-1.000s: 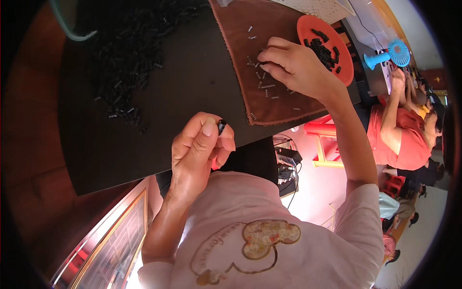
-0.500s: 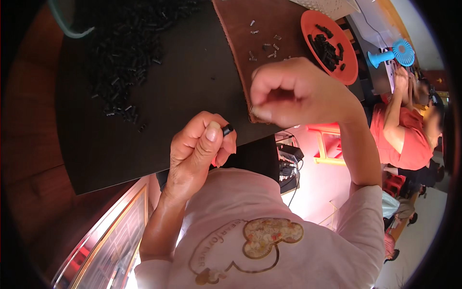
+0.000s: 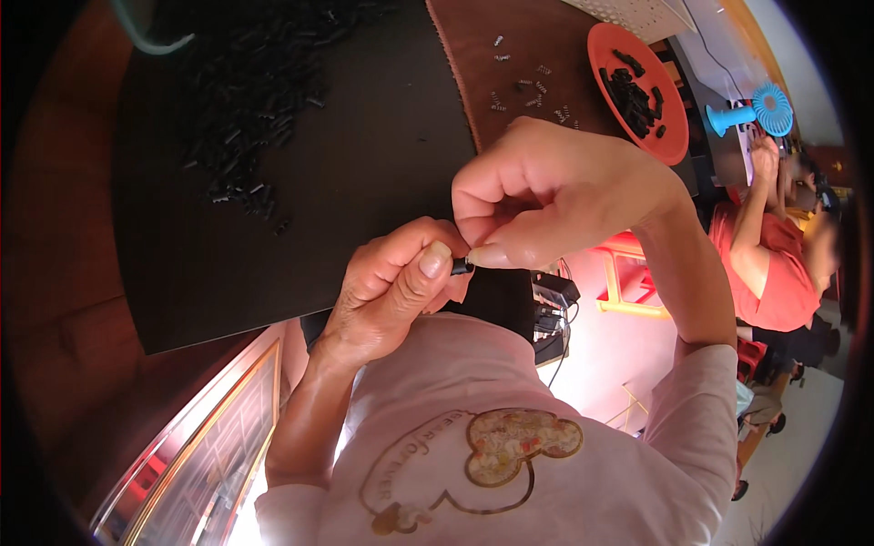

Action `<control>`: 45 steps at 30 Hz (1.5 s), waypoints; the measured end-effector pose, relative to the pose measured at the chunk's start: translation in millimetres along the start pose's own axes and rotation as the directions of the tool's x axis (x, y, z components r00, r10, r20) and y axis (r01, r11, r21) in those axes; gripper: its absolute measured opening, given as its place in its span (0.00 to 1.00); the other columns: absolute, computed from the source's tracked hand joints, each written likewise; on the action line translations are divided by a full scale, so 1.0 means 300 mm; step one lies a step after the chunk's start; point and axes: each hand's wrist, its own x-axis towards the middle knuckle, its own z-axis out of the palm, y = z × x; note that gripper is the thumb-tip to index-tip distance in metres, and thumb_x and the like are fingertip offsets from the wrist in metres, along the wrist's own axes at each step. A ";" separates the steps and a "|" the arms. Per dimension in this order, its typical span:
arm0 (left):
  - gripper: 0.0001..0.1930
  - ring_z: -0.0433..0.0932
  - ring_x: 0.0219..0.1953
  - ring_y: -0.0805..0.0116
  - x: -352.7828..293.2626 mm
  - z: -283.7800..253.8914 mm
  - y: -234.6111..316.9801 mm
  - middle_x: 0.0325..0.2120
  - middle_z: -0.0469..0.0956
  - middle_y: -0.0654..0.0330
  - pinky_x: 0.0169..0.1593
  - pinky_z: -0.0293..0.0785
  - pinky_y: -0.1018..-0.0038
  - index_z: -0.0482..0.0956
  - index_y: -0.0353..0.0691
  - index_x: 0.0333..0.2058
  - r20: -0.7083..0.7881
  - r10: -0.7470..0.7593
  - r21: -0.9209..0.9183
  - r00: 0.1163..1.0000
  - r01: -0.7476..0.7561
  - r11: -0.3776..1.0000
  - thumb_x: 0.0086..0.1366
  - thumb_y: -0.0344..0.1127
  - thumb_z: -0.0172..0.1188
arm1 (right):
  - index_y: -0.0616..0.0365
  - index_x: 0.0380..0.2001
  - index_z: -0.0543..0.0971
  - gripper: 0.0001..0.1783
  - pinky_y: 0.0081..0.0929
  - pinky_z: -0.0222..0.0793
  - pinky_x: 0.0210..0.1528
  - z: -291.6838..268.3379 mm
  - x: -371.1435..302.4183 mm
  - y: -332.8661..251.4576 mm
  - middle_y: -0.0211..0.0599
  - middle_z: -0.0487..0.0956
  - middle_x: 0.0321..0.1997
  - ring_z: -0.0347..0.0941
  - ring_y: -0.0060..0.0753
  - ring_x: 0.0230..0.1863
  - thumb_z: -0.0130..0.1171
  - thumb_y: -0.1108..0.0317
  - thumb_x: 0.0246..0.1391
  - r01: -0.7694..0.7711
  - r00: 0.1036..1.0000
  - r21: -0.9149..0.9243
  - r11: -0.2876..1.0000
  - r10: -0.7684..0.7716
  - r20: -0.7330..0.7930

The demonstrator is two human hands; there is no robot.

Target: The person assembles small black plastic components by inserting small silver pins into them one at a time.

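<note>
Between its thumb and fingers, my left hand [image 3: 387, 291] grips a small black tube [image 3: 461, 267] with its end turned toward the right. My right hand [image 3: 555, 196] is closed in a pinch right at that end, and its thumb tip meets the tube. A tiny shiny metal spring [image 3: 469, 260] shows at the pinch, mostly hidden by the fingertips; how far it sits in the tube I cannot tell. More loose springs [image 3: 542, 87] lie on a brown cloth [image 3: 496, 18] beyond my right hand.
A big heap of black tubes [image 3: 246, 118] covers the far left of the dark table [image 3: 382, 173]. An orange-red plate [image 3: 675, 136] at the far right holds more black pieces. Past it stand a blue fan [image 3: 771, 109] and a person in red [image 3: 769, 264].
My right hand has come left and down, bringing the pinched spring to the tube's end. My left hand has shifted slightly right and still holds the tube.
</note>
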 end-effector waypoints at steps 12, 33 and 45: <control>0.18 0.62 0.21 0.83 0.000 -0.006 -0.001 0.22 0.71 0.67 0.25 0.58 0.83 0.74 0.36 0.34 0.016 0.024 -0.038 1.000 -0.023 0.999 0.75 0.46 0.46 | 0.65 0.26 0.74 0.09 0.15 0.60 0.19 0.015 0.024 -0.014 0.24 0.72 0.19 0.66 0.11 0.20 0.62 0.70 0.54 -0.037 0.999 0.133 0.990 0.035 0.021; 0.13 0.67 0.22 0.80 -0.088 0.011 0.067 0.31 0.75 0.58 0.26 0.64 0.83 0.71 0.36 0.40 -0.268 0.048 -0.209 0.962 -0.107 0.972 0.75 0.42 0.47 | 0.62 0.28 0.74 0.05 0.24 0.60 0.25 0.145 0.142 0.056 0.33 0.69 0.23 0.65 0.26 0.22 0.59 0.74 0.56 0.317 0.766 -0.273 0.908 -0.415 -0.491; 0.15 0.66 0.21 0.74 -0.262 -0.065 0.090 0.29 0.72 0.52 0.25 0.66 0.78 0.68 0.35 0.36 -0.372 0.196 -0.115 0.907 -0.255 0.960 0.74 0.43 0.47 | 0.61 0.28 0.72 0.09 0.33 0.74 0.25 0.240 0.452 -0.011 0.37 0.70 0.32 0.78 0.38 0.31 0.59 0.72 0.41 0.219 0.764 -0.940 0.261 -0.646 -0.001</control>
